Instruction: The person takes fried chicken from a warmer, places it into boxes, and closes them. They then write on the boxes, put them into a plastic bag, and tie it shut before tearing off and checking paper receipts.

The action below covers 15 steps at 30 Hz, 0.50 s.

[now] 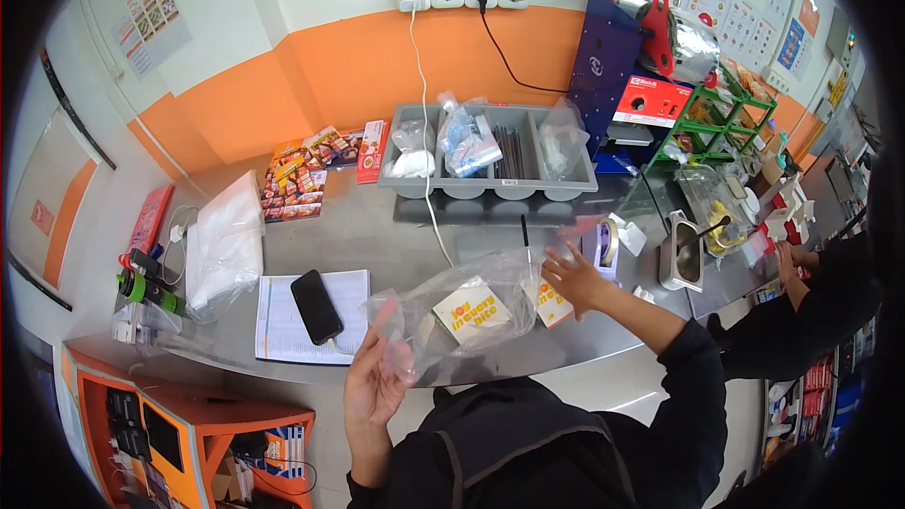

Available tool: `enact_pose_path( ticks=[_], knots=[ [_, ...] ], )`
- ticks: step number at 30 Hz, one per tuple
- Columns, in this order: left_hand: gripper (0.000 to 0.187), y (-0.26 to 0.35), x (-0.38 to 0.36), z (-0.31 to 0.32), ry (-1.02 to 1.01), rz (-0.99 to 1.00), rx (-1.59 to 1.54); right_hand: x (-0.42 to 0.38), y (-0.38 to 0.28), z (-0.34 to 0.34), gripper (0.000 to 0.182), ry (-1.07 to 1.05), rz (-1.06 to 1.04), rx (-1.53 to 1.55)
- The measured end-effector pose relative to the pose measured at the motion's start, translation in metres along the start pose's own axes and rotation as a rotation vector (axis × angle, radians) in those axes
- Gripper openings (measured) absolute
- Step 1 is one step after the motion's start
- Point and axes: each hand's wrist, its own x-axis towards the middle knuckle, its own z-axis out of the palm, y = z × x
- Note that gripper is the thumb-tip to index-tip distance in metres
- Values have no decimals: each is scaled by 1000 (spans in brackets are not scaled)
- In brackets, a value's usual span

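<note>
A clear plastic bag (424,344) stretches over the metal counter in front of me. Pinched at its left end is the film, between the fingers of my left hand (375,386). Inside or under the film lies a white box (471,311) printed "joy in every bite". A second box (554,304) with the same yellow and orange lettering sits to its right, partly covered by my right hand (577,281). That hand has its fingers spread over the bag's right end. Behind it stands a roll of tape (603,240) in a purple holder.
A phone (317,307) lies on an open notebook (353,344) at left, beside white plastic bags (226,245). At the back is a grey divided bin (405,187). A metal container (682,264) stands at right, near another person's hands (790,269).
</note>
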Motion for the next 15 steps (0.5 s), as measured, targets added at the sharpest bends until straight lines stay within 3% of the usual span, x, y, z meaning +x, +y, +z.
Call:
enact_pose_path(
  ticks=[4,6,8,13,15],
  knots=[
    [66,10,-19,8,120,-17,285,5,-3,10,120,-137,-39,171],
    [60,14,-24,-7,-48,-39,342,-5,2,-4,120,-144,-15,259],
    [60,14,-26,-16,-57,-22,355,-24,9,-26,115,-98,-53,435],
    [60,13,-31,-24,-4,-19,337,-65,25,-139,104,-14,-333,764],
    [61,14,-30,-28,1,-96,300,-59,18,-170,101,-2,-593,868]
  ],
)
